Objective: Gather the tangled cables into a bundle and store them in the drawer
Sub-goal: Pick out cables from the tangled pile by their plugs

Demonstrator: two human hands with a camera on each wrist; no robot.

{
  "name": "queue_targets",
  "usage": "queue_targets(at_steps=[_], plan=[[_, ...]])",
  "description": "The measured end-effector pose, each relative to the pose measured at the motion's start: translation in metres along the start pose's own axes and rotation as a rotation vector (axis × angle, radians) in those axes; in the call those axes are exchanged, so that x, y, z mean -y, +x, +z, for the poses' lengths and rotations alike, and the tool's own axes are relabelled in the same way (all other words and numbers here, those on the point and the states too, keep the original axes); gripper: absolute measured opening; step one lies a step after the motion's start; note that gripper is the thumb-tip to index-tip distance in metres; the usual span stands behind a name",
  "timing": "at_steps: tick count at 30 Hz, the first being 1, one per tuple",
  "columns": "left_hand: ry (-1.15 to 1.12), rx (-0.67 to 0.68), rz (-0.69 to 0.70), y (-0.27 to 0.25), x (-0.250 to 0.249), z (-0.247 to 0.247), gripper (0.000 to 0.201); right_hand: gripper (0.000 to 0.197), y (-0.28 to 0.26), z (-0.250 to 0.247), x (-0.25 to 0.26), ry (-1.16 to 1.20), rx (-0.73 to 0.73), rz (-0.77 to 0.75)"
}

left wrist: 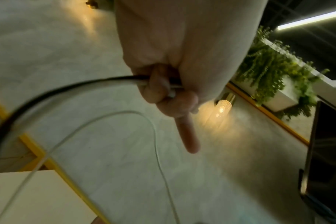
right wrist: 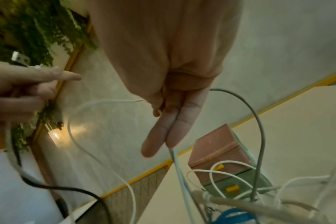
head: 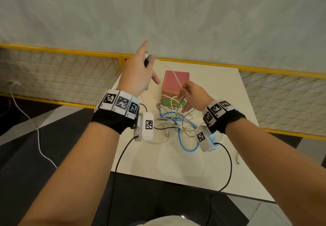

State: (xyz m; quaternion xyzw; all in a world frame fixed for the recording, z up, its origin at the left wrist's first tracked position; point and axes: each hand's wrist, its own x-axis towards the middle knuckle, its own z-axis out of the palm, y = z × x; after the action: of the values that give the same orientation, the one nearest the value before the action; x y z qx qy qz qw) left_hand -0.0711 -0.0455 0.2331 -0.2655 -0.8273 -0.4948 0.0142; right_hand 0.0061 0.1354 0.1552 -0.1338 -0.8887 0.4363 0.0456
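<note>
A tangle of blue, white, grey and black cables lies on the white table, in front of a small drawer box with a pink top and a green lower drawer with a yellow handle. My left hand is raised above the table's far left corner. It grips the ends of a black and a white cable, index finger straight. A white cable runs from it to my right hand, which pinches it above the box. The other right fingers are straight.
A yellow mesh railing runs behind the table, with a grey wall beyond. The camera leads hang from both wrists over the table's near edge. Another white cable trails on the dark floor at left. Plants hang nearby.
</note>
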Motion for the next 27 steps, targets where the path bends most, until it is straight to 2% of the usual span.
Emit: queue_targets(at_steps=[4, 5, 7, 8, 10, 13, 15, 20, 24, 27], plan=[[0.146, 0.274, 0.134, -0.008, -0.003, 0.024, 0.051, 0.008, -0.003, -0.011, 0.016, 0.058, -0.037, -0.132], [0.197, 0.338, 0.138, -0.008, -0.002, 0.029, 0.046, 0.009, -0.005, -0.013, 0.021, 0.063, -0.052, -0.186], [0.245, 0.415, 0.109, -0.006, 0.002, 0.037, 0.022, 0.012, -0.008, -0.020, 0.028, 0.075, -0.128, -0.287], [0.240, 0.405, 0.094, -0.004, 0.003, 0.039, 0.016, 0.011, -0.009, -0.024, 0.028, 0.086, -0.166, -0.317], [0.234, 0.305, 0.095, -0.001, 0.002, 0.039, 0.024, 0.008, -0.008, -0.028, 0.024, 0.079, -0.197, -0.317], [0.113, 0.152, 0.132, 0.002, -0.012, 0.033, 0.028, 0.009, -0.009, -0.025, 0.008, -0.026, -0.137, -0.266], [0.084, 0.108, 0.152, 0.003, -0.019, 0.030, 0.028, 0.013, -0.008, -0.022, -0.002, -0.067, -0.148, -0.263], [0.085, 0.055, 0.135, 0.002, -0.019, 0.023, 0.030, 0.017, -0.008, -0.040, -0.013, -0.172, -0.282, -0.278], [0.114, 0.160, 0.123, -0.005, -0.022, 0.023, 0.029, 0.017, -0.017, -0.055, -0.006, -0.191, -0.204, -0.211], [0.149, 0.277, 0.165, -0.016, -0.031, 0.028, 0.023, 0.022, -0.038, -0.056, 0.018, -0.077, -0.171, -0.256]])
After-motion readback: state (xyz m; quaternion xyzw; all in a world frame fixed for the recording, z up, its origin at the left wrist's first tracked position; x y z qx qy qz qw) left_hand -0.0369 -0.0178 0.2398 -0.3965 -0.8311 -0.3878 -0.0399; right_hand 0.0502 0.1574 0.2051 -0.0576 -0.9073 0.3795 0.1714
